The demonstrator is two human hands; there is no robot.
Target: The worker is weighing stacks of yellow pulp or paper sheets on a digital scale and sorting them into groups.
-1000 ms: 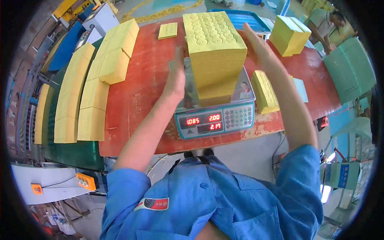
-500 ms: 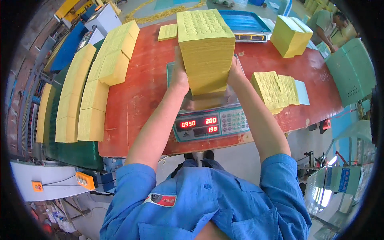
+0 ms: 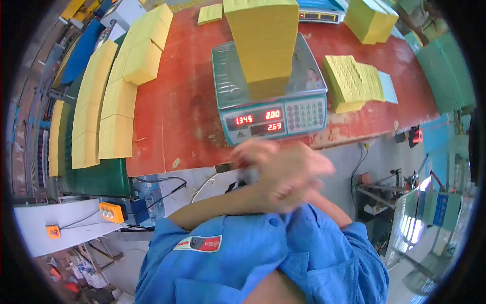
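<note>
My left hand (image 3: 291,180) and my right hand (image 3: 256,151) overlap in front of my chest, just below the scale's front edge. Motion smears both, so their fingers cannot be made out. Beyond them, a digital weighing scale (image 3: 305,112) with a metal pan and red lit digits sits on the red table. On its pan stands a tall stack of yellow sheets (image 3: 263,45), upright and apart from my hands. The top of that stack is cut off by the upper edge of the picture.
Rows of yellow stacks (image 3: 117,96) line the left on a green surface (image 3: 96,180). To the scale's right lie lower yellow stacks (image 3: 349,81) on the red table (image 3: 177,111). A second scale (image 3: 319,16) and another yellow stack (image 3: 368,23) stand farther back.
Both hands have let go of the tall yellow stack and come back toward my chest, crossing over each other. The stack now rests on the scale pan, and the lit digits have changed.
</note>
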